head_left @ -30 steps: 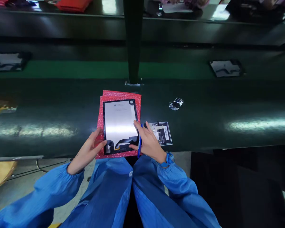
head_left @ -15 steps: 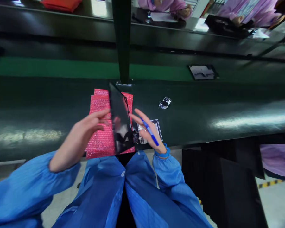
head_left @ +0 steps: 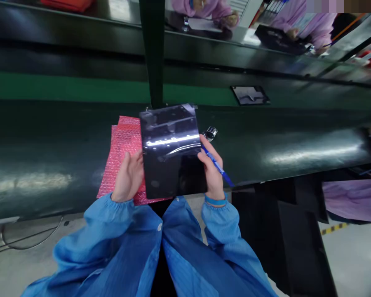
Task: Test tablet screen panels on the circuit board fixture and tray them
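Note:
A black glossy tablet panel (head_left: pixel 172 150) is held up between both hands, dark glass side facing me. My left hand (head_left: pixel 129 177) grips its left edge, fingers curled behind it. My right hand (head_left: pixel 210 170) grips the right edge and also holds a blue pen (head_left: pixel 218 167) that sticks out to the right. Under and left of the panel lie pink bubble-wrap sheets (head_left: pixel 122 144) on the dark green bench (head_left: pixel 49 140).
A small shiny metal piece (head_left: pixel 210 133) lies on the bench just right of the panel. A dark upright post (head_left: pixel 152 49) rises behind it. Another panel (head_left: pixel 250 95) rides the green conveyor strip. People in pink sleeves (head_left: pixel 204 8) work at the far side.
The panel was lifted off the bubble wrap, flipped over from its silvery back to its dark glass face, and is now held by both hands. The view shifted right.

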Available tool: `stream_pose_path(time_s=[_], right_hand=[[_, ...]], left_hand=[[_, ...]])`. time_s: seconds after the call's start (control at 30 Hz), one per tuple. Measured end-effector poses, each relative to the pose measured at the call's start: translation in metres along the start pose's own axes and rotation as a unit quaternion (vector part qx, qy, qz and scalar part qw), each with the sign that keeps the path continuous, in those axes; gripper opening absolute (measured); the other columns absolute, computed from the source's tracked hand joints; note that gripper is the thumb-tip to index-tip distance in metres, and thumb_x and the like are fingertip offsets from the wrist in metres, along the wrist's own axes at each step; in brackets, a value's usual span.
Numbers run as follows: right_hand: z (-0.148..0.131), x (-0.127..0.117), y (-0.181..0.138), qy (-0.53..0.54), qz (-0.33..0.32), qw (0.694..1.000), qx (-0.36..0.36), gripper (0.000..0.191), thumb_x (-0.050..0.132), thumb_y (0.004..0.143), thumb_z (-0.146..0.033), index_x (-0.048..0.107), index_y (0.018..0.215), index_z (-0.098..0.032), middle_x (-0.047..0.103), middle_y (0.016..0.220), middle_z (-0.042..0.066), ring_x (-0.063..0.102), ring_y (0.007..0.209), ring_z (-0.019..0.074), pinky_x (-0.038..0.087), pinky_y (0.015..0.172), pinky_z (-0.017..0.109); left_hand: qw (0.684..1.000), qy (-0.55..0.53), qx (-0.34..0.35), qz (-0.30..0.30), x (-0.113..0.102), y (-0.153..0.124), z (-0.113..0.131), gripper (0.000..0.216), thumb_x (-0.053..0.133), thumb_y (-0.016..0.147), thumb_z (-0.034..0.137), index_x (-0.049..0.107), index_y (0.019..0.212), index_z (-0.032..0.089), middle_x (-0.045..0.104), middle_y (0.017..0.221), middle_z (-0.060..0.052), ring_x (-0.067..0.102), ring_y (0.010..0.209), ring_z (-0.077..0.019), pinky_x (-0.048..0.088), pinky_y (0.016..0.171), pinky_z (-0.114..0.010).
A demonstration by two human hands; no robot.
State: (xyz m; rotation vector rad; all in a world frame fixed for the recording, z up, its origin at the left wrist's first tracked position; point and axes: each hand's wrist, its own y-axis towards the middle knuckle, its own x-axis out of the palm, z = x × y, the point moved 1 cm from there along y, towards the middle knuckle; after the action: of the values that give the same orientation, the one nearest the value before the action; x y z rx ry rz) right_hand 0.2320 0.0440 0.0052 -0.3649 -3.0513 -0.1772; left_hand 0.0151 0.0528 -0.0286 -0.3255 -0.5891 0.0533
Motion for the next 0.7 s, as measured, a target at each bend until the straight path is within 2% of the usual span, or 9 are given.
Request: stream_pose_path(time_s=[0.07,0.13,0.2,0.27,0.33,0.4,0.47,0.53,0.7], right_hand=[[0.004,0.018,-0.007,0.019,-0.033,0.999,0.0,0.045,0.063,0.091,-0.034,0.061,0.136,-0.028,0.061,0.143,-0.003,0.05,0.141,0.023,0.041,0.121,0.042],[0.012,0.023,-0.012,0.012,-0.089,0.996,0.012,0.047,0.057,0.096,-0.039,0.054,0.142,-0.029,0.062,0.142,-0.001,0.055,0.136,0.022,0.048,0.115,0.042],[0.023,0.011,-0.009,-0.04,-0.116,0.992,-0.008,0.047,0.055,0.098,-0.04,0.051,0.144,-0.029,0.067,0.136,0.003,0.064,0.126,0.022,0.055,0.106,0.042],[0.035,-0.014,-0.001,-0.151,-0.067,0.982,-0.091,0.038,0.061,0.095,-0.036,0.06,0.132,-0.027,0.073,0.122,0.005,0.07,0.112,0.0218,0.057,0.099,0.041],[0.046,-0.04,0.008,-0.287,0.001,0.937,-0.201,0.018,0.063,0.094,-0.028,0.069,0.111,-0.025,0.077,0.104,0.005,0.072,0.099,0.0211,0.058,0.094,0.04],[0.056,-0.058,0.016,-0.386,-0.011,0.885,-0.262,0.013,0.057,0.095,-0.022,0.07,0.097,-0.023,0.076,0.093,0.006,0.071,0.091,0.0203,0.058,0.086,0.038],[0.064,-0.065,0.019,-0.427,-0.065,0.859,-0.274,0.017,0.054,0.096,-0.02,0.07,0.091,-0.023,0.076,0.092,0.006,0.071,0.09,0.0201,0.058,0.082,0.037],[0.069,-0.066,0.019,-0.437,-0.102,0.852,-0.268,0.017,0.054,0.095,-0.02,0.069,0.087,-0.023,0.077,0.093,0.005,0.07,0.092,0.0207,0.057,0.084,0.038],[0.073,-0.064,0.018,-0.467,-0.137,0.836,-0.254,0.017,0.055,0.095,-0.023,0.069,0.085,-0.026,0.078,0.098,0.003,0.068,0.096,0.0225,0.051,0.096,0.044]], left_hand=[[0.997,-0.052,-0.055,0.01,0.0,-0.002,0.002,0.054,0.039,0.1,0.059,0.067,0.128,0.022,0.07,0.129,-0.008,0.051,0.138,-0.0299,0.039,0.118,-0.05],[0.994,-0.078,-0.07,0.023,-0.002,-0.005,0.006,0.052,0.04,0.101,0.057,0.064,0.132,0.023,0.069,0.132,-0.005,0.048,0.14,-0.0283,0.04,0.118,-0.048],[0.993,-0.097,-0.065,0.032,-0.006,-0.005,0.011,0.051,0.041,0.101,0.056,0.063,0.134,0.024,0.068,0.135,-0.002,0.047,0.142,-0.0259,0.04,0.119,-0.044],[0.99,-0.113,-0.066,0.044,-0.008,-0.004,0.014,0.052,0.035,0.103,0.054,0.06,0.137,0.025,0.069,0.133,0.0,0.049,0.14,-0.0256,0.041,0.118,-0.047],[0.988,-0.125,-0.08,0.052,-0.01,-0.002,0.017,0.058,0.025,0.103,0.056,0.055,0.142,0.024,0.071,0.129,-0.001,0.055,0.134,-0.0289,0.043,0.115,-0.054],[0.987,-0.129,-0.081,0.059,-0.012,0.001,0.018,0.062,0.02,0.104,0.055,0.047,0.149,0.022,0.07,0.131,-0.002,0.058,0.131,-0.0298,0.045,0.113,-0.055],[0.986,-0.129,-0.066,0.082,-0.015,0.002,0.018,0.058,0.022,0.105,0.05,0.038,0.154,0.024,0.067,0.135,0.001,0.057,0.132,-0.0256,0.046,0.114,-0.049],[0.988,-0.105,-0.05,0.104,-0.019,0.001,0.017,0.055,0.028,0.106,0.046,0.033,0.157,0.025,0.066,0.137,0.003,0.056,0.133,-0.023,0.046,0.114,-0.043],[0.992,0.018,0.002,0.126,-0.02,0.0,0.015,0.054,0.035,0.105,0.044,0.035,0.156,0.025,0.062,0.142,0.003,0.053,0.136,-0.0222,0.047,0.114,-0.038]])
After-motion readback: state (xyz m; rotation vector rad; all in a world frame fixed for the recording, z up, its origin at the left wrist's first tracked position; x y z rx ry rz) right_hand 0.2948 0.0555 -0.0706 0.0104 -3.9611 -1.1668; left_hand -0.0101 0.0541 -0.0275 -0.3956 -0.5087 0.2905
